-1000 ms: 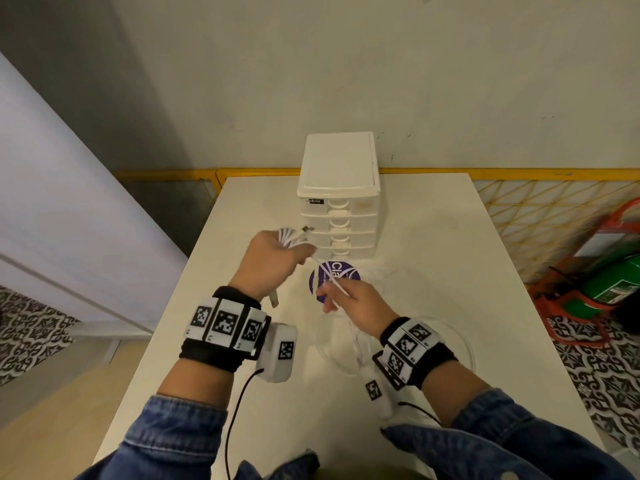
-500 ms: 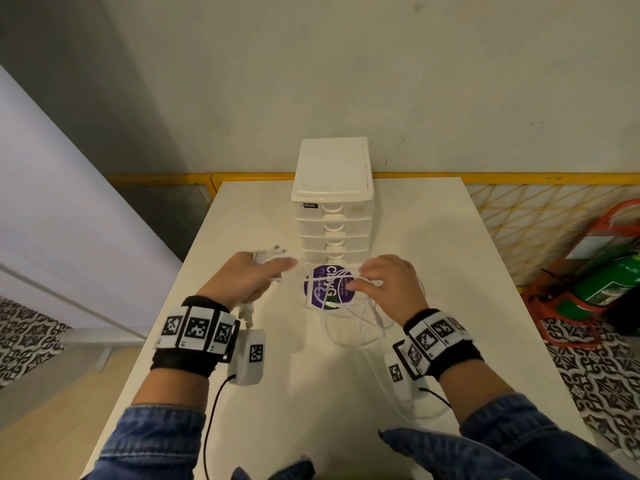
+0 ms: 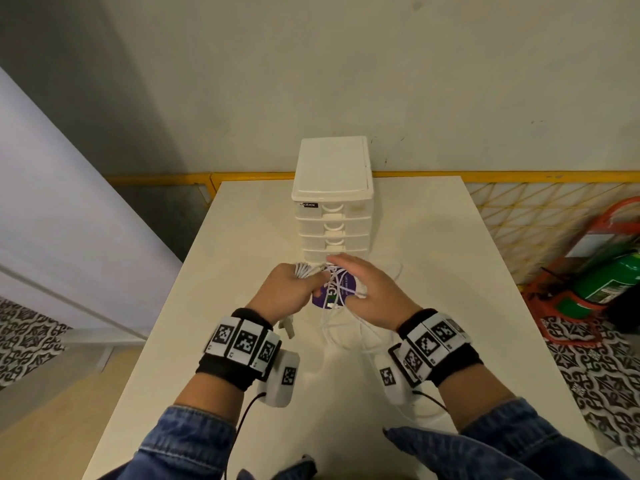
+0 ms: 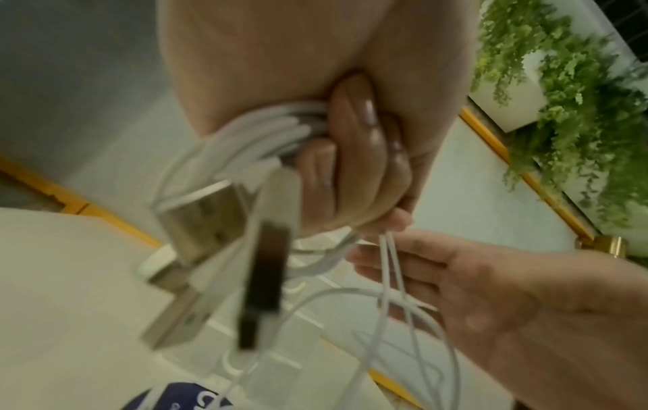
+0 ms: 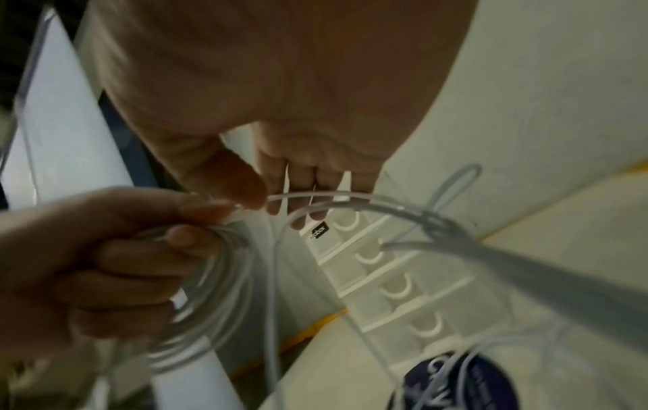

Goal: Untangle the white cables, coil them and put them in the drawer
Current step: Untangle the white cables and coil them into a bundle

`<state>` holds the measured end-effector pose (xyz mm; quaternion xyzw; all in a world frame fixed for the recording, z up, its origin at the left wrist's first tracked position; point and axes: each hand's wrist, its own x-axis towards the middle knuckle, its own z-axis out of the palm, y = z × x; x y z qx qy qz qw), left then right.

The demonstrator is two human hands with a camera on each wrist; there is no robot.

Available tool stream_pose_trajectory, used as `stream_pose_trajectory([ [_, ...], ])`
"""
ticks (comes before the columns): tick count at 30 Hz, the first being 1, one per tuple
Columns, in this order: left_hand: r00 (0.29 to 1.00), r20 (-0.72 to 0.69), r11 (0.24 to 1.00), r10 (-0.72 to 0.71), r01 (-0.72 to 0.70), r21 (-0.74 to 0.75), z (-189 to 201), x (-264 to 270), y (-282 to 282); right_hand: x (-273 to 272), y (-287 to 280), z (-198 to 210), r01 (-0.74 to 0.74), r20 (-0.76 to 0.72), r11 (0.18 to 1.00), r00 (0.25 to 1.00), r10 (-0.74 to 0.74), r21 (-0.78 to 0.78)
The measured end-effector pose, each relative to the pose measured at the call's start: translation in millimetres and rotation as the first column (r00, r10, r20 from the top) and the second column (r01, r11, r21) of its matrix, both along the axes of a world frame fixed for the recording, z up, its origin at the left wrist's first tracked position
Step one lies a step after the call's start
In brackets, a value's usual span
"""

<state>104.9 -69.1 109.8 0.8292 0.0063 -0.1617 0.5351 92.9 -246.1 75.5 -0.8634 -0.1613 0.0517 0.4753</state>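
Mid-coiling: left hand fisted around the wound white cables, right hand spread with loose strands draped across its fingers, just before the closed drawer unit on the surface; next, probably another wrap.

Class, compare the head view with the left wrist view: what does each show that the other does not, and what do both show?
Only the head view shows the whole drawer unit, all drawers shut, the table, both wristbands and a green cylinder on the floor.

Only the left wrist view shows the left fingers curled round the coil, metal plugs hanging from it, and green plants.

Both show the left hand holding coiled cable, the right hand among loose strands, and the purple disc.
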Motion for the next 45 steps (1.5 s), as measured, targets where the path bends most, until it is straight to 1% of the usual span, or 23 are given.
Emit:
stream_pose_trajectory([
  [1,1.0,0.004,0.999,0.024,-0.024,-0.038,1.4,-0.6,-1.5,-0.9,4.2,-1.7,-0.004,-0.053,0.996,0.999,0.008,0.084],
  [2,1.0,-0.003,0.997,0.03,-0.03,-0.075,3.2,-1.5,-2.6,-0.4,6.9,-5.2,0.002,-0.089,0.992,0.996,0.01,0.125],
  [4,0.999,-0.037,0.991,-0.023,0.017,-0.134,6.9,-4.8,-4.3,4.8,9.5,-15.2,0.02,-0.055,0.997,0.998,-0.016,0.078],
  [7,0.976,-0.091,0.97,-0.196,0.179,-0.162,8.0,-10.8,-7.2,13.3,5.3,-22.8,0.131,-0.021,0.99,0.991,-0.13,0.059],
  [8,0.965,-0.102,0.962,-0.24,0.222,-0.159,7.4,-13.0,-8.7,15.9,2.5,-22.3,0.17,0.012,0.985,0.985,-0.17,0.041],
  [10,0.949,-0.104,0.942,-0.299,0.276,-0.192,6.3,-17.5,-12.8,20.9,-1.7,-19.8,0.217,0.131,0.973,0.97,-0.206,-0.077],
  [12,0.939,-0.074,0.906,-0.337,0.302,-0.298,8.3,-21.6,-18.5,24.2,-3.5,-18.2,0.236,0.186,0.954,0.962,-0.202,-0.185],
  [14,0.941,-0.023,0.855,-0.336,0.295,-0.426,13.1,-22.3,-21.4,21.1,-1.9,-20.9,0.248,0.199,0.928,0.96,-0.196,-0.279],
  [15,0.949,-0.001,0.833,-0.316,0.277,-0.479,15.8,-20.7,-21.0,18.0,-1.7,-24.8,0.249,0.171,0.929,0.963,-0.208,-0.274],
  [17,0.966,0.033,0.793,-0.258,0.231,-0.565,20.8,-15.7,-17.7,9.5,0.7,-29.6,0.242,0.057,0.958,0.97,-0.236,-0.153],
  [18,0.971,0.051,0.762,-0.235,0.217,-0.61,22.8,-13.3,-15.5,6.8,1.8,-32.3,0.245,0.035,0.964,0.97,-0.242,-0.103],
  [20,0.974,0.094,0.664,-0.206,0.21,-0.717,27.1,-8.9,-11.5,5.4,2.3,-38.0,0.259,0.058,0.964,0.965,-0.255,-0.066],
  [23,0.977,0.14,0.483,-0.158,0.2,-0.853,37.1,-3.6,-8.1,7.6,0.5,-41.0,0.289,0.021,0.957,0.957,-0.289,-0.018],
  [26,0.991,0.112,0.28,-0.076,0.129,-0.951,48.6,0.6,-5.0,9.4,0.4,-40.3,0.259,0.037,0.966,0.966,-0.258,-0.03],
  [27,0.994,0.099,0.243,-0.042,0.106,-0.964,50.2,2.6,-3.7,10.0,1.9,-39.1,0.238,0.054,0.969,0.97,-0.235,-0.062],
  [30,0.997,0.054,0.19,0.052,0.043,-0.981,52.8,7.6,1.6,10.4,10.8,-34.8,0.145,0.036,0.975,0.989,-0.141,-0.17],
  [33,0.99,-0.055,0.052,0.126,-0.062,-0.997,56.5,12.5,7.1,7.4,19.8,-34.0,0.039,-0.069,0.974,0.996,-0.056,-0.223],
  [34,0.984,-0.082,0.032,0.157,-0.088,-0.996,57.6,13.7,10.0,7.5,20.9,-35.1,0.023,-0.11,0.974,0.993,-0.048,-0.224],
  [36,0.972,-0.079,0.05,0.221,-0.092,-0.995,58.3,15.1,16.8,9.7,18.4,-36.9,0.029,-0.124,0.96,0.99,-0.066,-0.28],
  [39,0.962,-0.057,0.082,0.267,-0.082,-0.993,56.1,16.4,22.5,11.8,10.3,-38.0,0.07,-0.035,0.911,0.995,-0.092,-0.407],
  [41,0.944,-0.062,0.112,0.325,-0.104,-0.988,54.9,18.1,23.0,11.1,10.8,-36.7,0.056,-0.031,0.912,0.997,-0.075,-0.406],
  [43,0.902,-0.065,0.147,0.427,-0.141,-0.979,55.0,19.6,23.1,9.8,14.0,-37.2,0.032,-0.051,0.918,0.997,-0.056,-0.395],
  [45,0.835,-0.062,0.172,0.546,-0.184,-0.968,56.4,20.7,25.6,6.8,16.3,-37.1,0.017,-0.056,0.91,0.997,-0.044,-0.414],
])
